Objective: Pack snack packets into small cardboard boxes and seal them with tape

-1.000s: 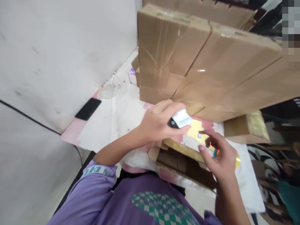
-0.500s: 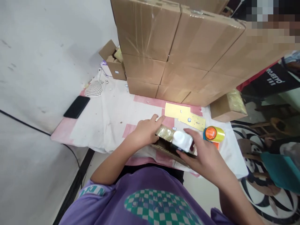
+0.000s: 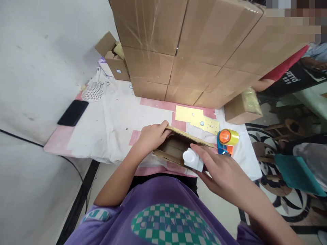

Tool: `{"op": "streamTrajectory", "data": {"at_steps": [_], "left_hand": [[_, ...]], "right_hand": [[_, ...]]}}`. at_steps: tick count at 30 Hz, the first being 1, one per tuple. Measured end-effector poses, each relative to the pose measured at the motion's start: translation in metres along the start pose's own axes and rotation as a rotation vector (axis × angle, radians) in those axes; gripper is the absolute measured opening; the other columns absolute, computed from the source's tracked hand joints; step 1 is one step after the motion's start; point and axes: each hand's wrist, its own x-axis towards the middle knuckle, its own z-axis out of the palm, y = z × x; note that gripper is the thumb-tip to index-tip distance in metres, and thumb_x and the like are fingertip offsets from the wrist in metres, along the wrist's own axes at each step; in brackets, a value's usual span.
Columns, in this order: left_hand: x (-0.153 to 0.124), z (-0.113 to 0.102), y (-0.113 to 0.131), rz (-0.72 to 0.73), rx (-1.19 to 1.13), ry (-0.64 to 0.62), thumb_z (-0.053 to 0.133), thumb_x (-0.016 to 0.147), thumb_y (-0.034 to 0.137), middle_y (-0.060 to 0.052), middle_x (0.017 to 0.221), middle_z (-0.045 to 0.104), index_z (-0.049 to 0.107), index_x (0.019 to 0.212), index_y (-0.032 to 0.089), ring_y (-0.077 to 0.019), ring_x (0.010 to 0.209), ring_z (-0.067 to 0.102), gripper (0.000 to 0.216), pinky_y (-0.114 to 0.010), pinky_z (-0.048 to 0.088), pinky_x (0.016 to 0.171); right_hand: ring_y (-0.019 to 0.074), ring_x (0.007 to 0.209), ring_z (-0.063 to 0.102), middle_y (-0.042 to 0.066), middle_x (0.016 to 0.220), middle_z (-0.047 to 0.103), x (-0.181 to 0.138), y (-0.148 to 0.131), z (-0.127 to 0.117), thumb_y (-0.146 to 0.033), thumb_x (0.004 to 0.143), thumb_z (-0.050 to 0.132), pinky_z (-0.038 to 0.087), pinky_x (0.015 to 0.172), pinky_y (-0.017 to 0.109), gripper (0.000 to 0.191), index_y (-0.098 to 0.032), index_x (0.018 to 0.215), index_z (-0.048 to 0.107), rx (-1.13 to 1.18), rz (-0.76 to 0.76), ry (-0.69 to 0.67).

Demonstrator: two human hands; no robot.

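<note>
Loading seems the step — left hand (image 3: 154, 136) pinching the rim of the open carton (image 3: 176, 145), right hand (image 3: 220, 168) curled around a white container (image 3: 194, 160) at its opening — calling for careful lowering.

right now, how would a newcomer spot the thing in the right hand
Start from the tall stack of taped brown cardboard boxes, then look nearer the purple shirt to an open brown cardboard box. At its right end, the right hand holds a small white block; its round white knob sets it apart from the brown cardboard.
</note>
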Motion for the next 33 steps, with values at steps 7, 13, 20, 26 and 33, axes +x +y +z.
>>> {"op": "streamTrajectory", "data": {"at_steps": [7, 13, 20, 26, 33], "left_hand": [[0.001, 0.011, -0.002, 0.026, -0.069, -0.011, 0.065, 0.085, 0.056, -0.006, 0.114, 0.074, 0.048, 0.124, 0.028, -0.0321, 0.092, 0.073, 0.051, -0.036, 0.05, 0.071], [0.001, 0.019, -0.003, 0.059, -0.004, 0.023, 0.05, 0.093, 0.035, -0.007, 0.114, 0.074, 0.044, 0.13, 0.026, -0.0324, 0.092, 0.073, 0.038, -0.039, 0.051, 0.075], [0.005, 0.033, -0.007, 0.05, -0.089, 0.002, 0.037, 0.1, 0.04, -0.017, 0.143, 0.059, 0.028, 0.155, 0.02, -0.0356, 0.101, 0.073, 0.059, -0.046, 0.053, 0.085], [0.006, 0.037, -0.011, 0.026, -0.245, 0.008, 0.025, 0.105, 0.044, -0.016, 0.147, 0.057, 0.026, 0.159, 0.02, -0.0345, 0.115, 0.069, 0.06, -0.046, 0.053, 0.094], [0.002, 0.04, -0.015, -0.009, -0.422, 0.055, 0.025, 0.106, 0.041, -0.012, 0.154, 0.053, 0.032, 0.16, 0.022, -0.0321, 0.133, 0.059, 0.059, -0.047, 0.049, 0.107]], "right_hand": [[0.0329, 0.086, 0.075, 0.022, 0.122, 0.065, 0.04, -0.002, 0.024, -0.007, 0.09, 0.055, 0.058, 0.07, 0.04, 0.072, -0.016, 0.157, 0.031, -0.247, 0.203, -0.497], [0.0327, 0.09, 0.076, 0.025, 0.117, 0.068, 0.079, -0.005, 0.03, 0.001, 0.085, 0.056, 0.059, 0.072, 0.037, 0.076, -0.011, 0.156, 0.032, -0.29, 0.095, -0.607], [0.0337, 0.097, 0.075, 0.027, 0.115, 0.071, 0.118, 0.0, 0.066, -0.013, 0.097, 0.051, 0.059, 0.086, 0.045, 0.04, -0.008, 0.137, 0.053, -0.219, 0.112, -0.464], [0.0345, 0.107, 0.071, 0.025, 0.126, 0.067, 0.127, 0.015, 0.08, -0.025, 0.095, 0.063, 0.059, 0.082, 0.041, 0.05, -0.011, 0.142, 0.051, -0.112, 0.103, -0.636], [0.0343, 0.111, 0.068, 0.023, 0.14, 0.059, 0.115, 0.041, 0.108, -0.018, 0.095, 0.056, 0.057, 0.089, 0.042, 0.057, -0.011, 0.151, 0.045, -0.113, 0.042, -0.551]]}}
